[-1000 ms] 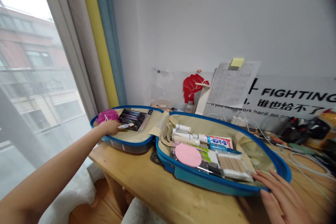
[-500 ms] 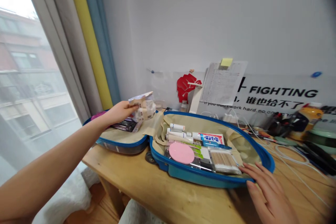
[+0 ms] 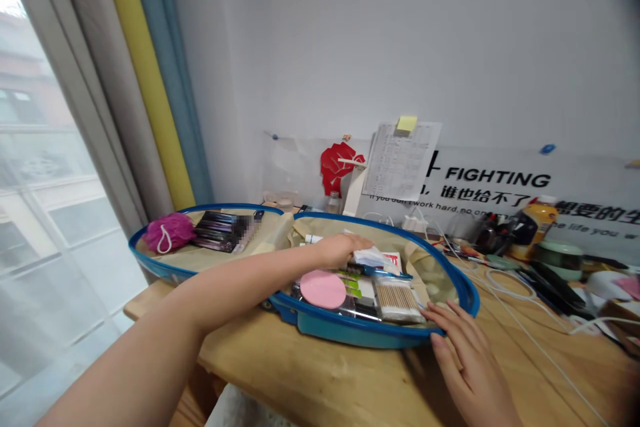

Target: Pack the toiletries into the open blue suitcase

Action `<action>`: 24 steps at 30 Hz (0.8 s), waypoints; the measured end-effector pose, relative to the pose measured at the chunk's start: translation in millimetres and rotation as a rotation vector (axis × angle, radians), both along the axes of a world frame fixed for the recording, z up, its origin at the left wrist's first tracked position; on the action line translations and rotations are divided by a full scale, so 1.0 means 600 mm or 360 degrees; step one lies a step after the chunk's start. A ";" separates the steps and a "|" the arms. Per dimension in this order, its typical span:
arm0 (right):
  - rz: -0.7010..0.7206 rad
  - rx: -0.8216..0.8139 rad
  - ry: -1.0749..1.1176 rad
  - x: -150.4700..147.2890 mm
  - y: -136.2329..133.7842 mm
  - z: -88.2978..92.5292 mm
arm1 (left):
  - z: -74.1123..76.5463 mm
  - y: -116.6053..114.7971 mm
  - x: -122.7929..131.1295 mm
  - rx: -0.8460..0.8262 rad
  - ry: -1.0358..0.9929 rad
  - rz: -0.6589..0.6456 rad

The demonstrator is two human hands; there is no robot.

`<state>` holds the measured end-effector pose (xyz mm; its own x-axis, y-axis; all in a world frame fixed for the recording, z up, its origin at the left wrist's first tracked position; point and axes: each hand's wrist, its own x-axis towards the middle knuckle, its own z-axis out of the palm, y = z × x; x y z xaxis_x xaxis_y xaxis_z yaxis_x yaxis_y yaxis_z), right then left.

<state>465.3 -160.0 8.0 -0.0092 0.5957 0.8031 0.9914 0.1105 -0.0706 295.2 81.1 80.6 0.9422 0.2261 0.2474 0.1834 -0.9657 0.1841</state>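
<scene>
Apparently placing: left hand point(image 3: 345, 251) pinches white packet point(image 3: 369, 257) over right half of suitcase point(image 3: 350, 335); right hand point(image 3: 463, 357), fingers unclenched, at its right end; next move likely calls for release.

suitcase point(image 3: 345, 333) on table point(image 3: 320, 380), puff point(image 3: 174, 233) in left half, swabs point(image 3: 399, 300) right

Wht pkt point(image 3: 370, 256), partly hidden, held over rt half of case point(image 3: 360, 335). Case: blue rim, beige lining, open in 2 halves side by side on wood table point(image 3: 330, 380). Swab pk point(image 3: 399, 300): clear wrap, flat in rt half, nr front rim.
</scene>
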 end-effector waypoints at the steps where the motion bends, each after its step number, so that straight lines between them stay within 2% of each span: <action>1: -0.0004 -0.0003 0.0006 -0.001 0.000 0.000 | -0.008 0.003 0.005 0.0003 0.0055 -0.0018; 4: -0.0008 -0.0029 0.0017 -0.001 -0.001 -0.001 | -0.018 0.007 0.005 0.0011 0.0221 -0.0039; 11: -0.0008 -0.0006 -0.0034 0.002 0.001 0.000 | -0.011 0.016 -0.017 0.0063 0.0731 -0.0165; 14: -0.0014 0.0004 -0.0061 0.003 0.002 0.001 | 0.000 0.012 -0.026 0.0016 0.0762 -0.0136; 16: -0.0020 0.0008 -0.0087 0.003 0.003 0.002 | 0.015 0.015 -0.040 -0.0036 0.0610 -0.0113; 18: -0.0017 0.0020 -0.0121 0.004 0.003 0.002 | 0.037 0.029 -0.070 -0.0050 0.0338 -0.0031; 20: -0.0006 0.0018 -0.0154 0.006 0.004 0.001 | 0.059 0.057 -0.120 0.0001 0.0087 0.0181; 22: 0.0005 0.0013 -0.0165 0.010 0.005 -0.003 | 0.074 0.093 -0.192 0.0081 -0.0081 0.0508; 24: 0.0014 0.0007 -0.0141 0.014 0.007 -0.009 | 0.076 0.127 -0.279 0.0144 -0.0187 0.0857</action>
